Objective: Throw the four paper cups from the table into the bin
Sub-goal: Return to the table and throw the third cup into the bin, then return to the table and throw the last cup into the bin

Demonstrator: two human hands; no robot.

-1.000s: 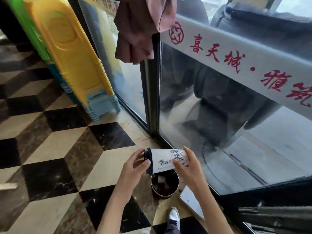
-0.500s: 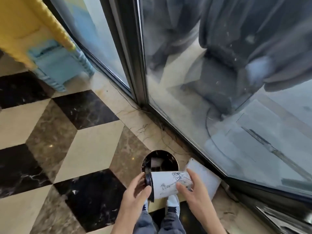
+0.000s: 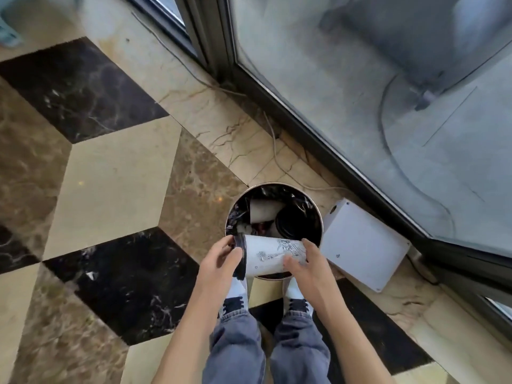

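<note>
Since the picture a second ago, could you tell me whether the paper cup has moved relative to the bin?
Yes. The paper cup, held sideways by the left hand and right hand, was over the bin's far rim; now it is at the near rim of the bin, toward the person's feet.

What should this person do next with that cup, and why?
Probably ease both hands forward a little, then let go. The paper cup lies sideways between the left hand and right hand, above the near rim of the bin, whose open mouth already holds rubbish.
</note>
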